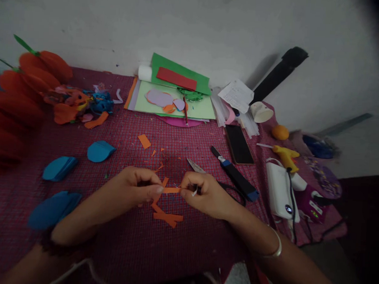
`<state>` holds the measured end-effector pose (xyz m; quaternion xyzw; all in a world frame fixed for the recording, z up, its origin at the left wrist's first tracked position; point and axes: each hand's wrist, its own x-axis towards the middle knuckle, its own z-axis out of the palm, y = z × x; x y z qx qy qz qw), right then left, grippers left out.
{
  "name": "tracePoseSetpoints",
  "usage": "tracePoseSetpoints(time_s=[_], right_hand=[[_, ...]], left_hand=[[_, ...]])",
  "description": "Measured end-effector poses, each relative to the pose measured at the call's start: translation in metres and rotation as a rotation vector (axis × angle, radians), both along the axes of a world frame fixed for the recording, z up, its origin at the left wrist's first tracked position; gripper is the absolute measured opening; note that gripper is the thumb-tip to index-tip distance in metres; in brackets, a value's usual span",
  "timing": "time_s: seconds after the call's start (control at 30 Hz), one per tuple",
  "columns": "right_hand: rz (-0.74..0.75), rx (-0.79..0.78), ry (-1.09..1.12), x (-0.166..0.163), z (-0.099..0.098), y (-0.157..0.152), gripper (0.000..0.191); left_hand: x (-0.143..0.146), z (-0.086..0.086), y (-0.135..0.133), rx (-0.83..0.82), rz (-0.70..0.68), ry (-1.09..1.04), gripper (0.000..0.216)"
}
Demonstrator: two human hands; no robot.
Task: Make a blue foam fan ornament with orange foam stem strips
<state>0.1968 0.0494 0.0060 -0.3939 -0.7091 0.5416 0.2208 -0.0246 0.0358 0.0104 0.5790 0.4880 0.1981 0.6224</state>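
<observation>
Both hands pinch one orange paper strip [171, 190] near the desk's front edge: left hand [140, 188] and right hand [206, 195] closed on opposite ends. Step in hand: shaping the strip; the next move likely calls for steady tension.

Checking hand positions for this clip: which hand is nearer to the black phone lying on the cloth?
Right. The right hand sits just below-left of the phone, pinching an orange paper strip. The left hand holds the strip's other end, farther left.
</observation>
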Motion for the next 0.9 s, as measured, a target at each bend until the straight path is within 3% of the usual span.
tracePoseSetpoints(time_s=[0.13,0.3,0.43,0.63,0.73,0.9], right_hand=[[-0.031,-0.051,0.022,0.0,0.0,0.002,0.014],[-0.105,-0.169,0.126,0.001,-0.003,0.005,0.018],[-0.153,-0.315,0.242,-0.001,-0.009,0.005,0.018],[-0.149,-0.622,0.425,-0.006,-0.021,0.001,0.023],[-0.111,-0.597,0.398,-0.008,-0.019,0.0,0.027],[-0.052,-0.394,0.261,-0.009,-0.006,-0.002,0.02]], left_hand=[[-0.008,0.007,0.001,0.008,0.081,-0.001,0.023],[-0.014,0.015,0.002,0.068,0.313,0.023,0.026],[0.0,0.005,0.0,0.095,0.25,-0.043,0.03],[0.028,-0.011,-0.009,-0.13,0.251,-0.301,0.037],[0.033,-0.014,-0.012,-0.18,0.241,-0.311,0.031],[0.033,-0.014,-0.011,-0.223,0.284,-0.252,0.021]])
